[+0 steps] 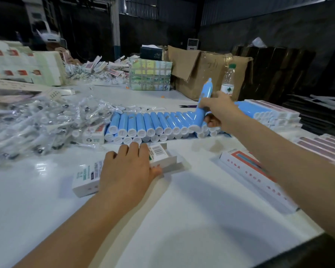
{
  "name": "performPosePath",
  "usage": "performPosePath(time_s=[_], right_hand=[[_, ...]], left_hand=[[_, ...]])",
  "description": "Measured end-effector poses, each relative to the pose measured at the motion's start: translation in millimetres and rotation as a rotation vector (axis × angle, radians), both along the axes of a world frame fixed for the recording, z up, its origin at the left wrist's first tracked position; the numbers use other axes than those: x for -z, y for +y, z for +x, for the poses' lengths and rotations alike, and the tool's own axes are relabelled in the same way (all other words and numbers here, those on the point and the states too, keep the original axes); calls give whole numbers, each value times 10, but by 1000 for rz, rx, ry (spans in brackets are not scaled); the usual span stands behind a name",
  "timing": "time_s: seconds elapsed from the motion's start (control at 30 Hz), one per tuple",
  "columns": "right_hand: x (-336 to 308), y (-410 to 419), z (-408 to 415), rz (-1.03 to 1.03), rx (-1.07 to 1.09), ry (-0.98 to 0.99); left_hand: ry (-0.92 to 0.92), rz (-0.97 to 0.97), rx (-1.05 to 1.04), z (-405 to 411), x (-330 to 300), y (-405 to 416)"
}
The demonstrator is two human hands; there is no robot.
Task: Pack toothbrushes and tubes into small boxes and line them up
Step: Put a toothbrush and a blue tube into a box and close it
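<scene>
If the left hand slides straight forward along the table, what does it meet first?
Probably the stacked row of blue tubes with white caps, just beyond the left hand's fingertips; the remaining gap looks small, though depth is uncertain.

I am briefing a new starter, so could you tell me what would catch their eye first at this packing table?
The row of blue tubes stacked across the middle of the white table, with the right hand lifting one tube off it. Nearer, the left hand presses on an open small box; a heap of wrapped toothbrushes lies left.
</scene>
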State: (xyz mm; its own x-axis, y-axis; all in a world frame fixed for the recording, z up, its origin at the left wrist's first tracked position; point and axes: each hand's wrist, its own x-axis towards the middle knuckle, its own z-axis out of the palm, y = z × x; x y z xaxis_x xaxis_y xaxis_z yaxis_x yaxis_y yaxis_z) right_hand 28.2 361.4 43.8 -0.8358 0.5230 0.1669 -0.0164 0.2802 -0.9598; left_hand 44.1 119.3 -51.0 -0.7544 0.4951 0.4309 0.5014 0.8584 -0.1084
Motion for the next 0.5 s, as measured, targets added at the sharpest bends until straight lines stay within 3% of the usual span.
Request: performPosePath(time_s=[0.17,0.33,0.5], right_hand=[[532,-397,337,-360,-76,181],[706,-495,422,-355,-48,253],[845,-678,514,-390,-163,220]], left_hand=[[-29,60,0,21,-9,2],[-27,100,-29,72,5,-19],[-40,114,-68,133,12,-49]])
